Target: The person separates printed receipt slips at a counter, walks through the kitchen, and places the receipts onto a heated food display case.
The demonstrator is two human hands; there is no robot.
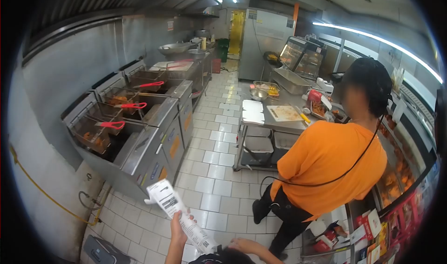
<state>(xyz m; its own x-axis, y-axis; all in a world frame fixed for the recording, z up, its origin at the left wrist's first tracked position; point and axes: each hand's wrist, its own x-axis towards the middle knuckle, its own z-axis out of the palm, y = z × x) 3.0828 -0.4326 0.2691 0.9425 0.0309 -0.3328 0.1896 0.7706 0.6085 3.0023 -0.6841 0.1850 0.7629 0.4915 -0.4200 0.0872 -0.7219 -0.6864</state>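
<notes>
We have a long strip of printed paper (170, 201) in our left hand (177, 223), low down near 7 o'clock. Our left grip is closed on it a bit below the middle, with the fingers at the edge. The strip leans, with its top toward 11 o'clock and its bottom toward 5 o'clock. It has black words and bars on it, and a little square code near the low end. We can't read the words.

Our right hand (242, 245) is near 6 o'clock, just beside the low end of the strip. We can't tell if its grip is apart or together.

We think the paper is very light, thin and soft, so it would bend, flap or curl at the ends. It doesn't look slippery, but wet or oily fingers might make it soggy, and a hard tug could rip it. A soft pinch on the long edges looks best, and a second pinch at the low end would keep it flat. Holding the edges would leave the words showing.

The fryers (135, 145) with red-handled baskets sit at 9 o'clock. At 2 o'clock is a counter (291, 98) with a cutting board (281, 113). Another person in an orange shirt (330, 161) stands near 4 o'clock.
</notes>
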